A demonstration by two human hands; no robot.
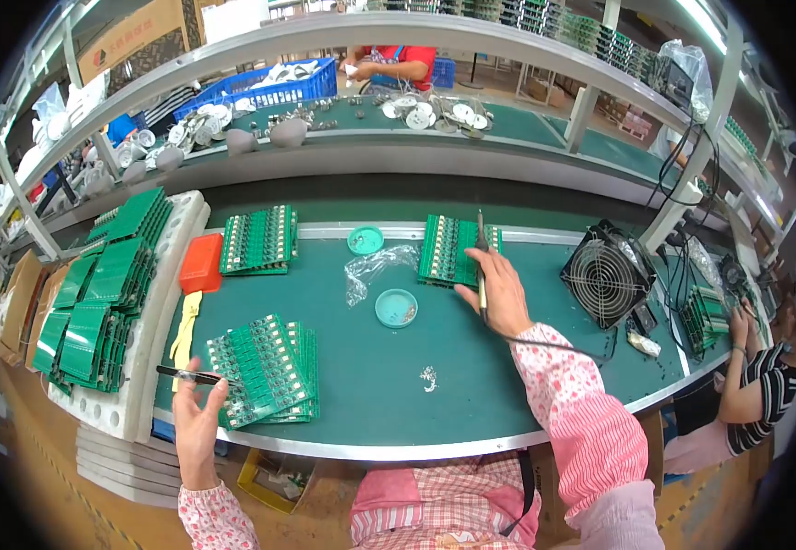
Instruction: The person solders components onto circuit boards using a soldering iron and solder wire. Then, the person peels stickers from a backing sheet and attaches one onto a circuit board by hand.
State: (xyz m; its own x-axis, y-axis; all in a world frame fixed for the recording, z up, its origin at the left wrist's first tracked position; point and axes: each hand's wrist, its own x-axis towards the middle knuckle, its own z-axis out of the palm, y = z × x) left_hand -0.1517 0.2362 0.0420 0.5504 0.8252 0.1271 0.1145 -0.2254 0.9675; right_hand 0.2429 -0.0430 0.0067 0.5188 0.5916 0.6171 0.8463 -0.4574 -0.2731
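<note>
My left hand (198, 423) is closed on a pair of dark tweezers (178, 372). Their tips point right, at the left edge of a fanned stack of green circuit boards (265, 371). Over at the far side of the bench, my right hand (503, 291) grips a soldering iron (481, 240) by its handle, tip pointing away from me. Its cable trails off to the right. Beside and partly beneath that hand lies another stack of circuit boards (444, 249). Small white bits (429, 378) lie on the green bench top between my hands.
A white foam tray (146, 367) on the left bears piled green boards. Nearby are a red box (201, 264) and a yellow strip (184, 335). Two round dishes, one of them close (396, 309), sit mid-bench. A fan (607, 275) and cables stand right. Co-workers sit opposite and at right.
</note>
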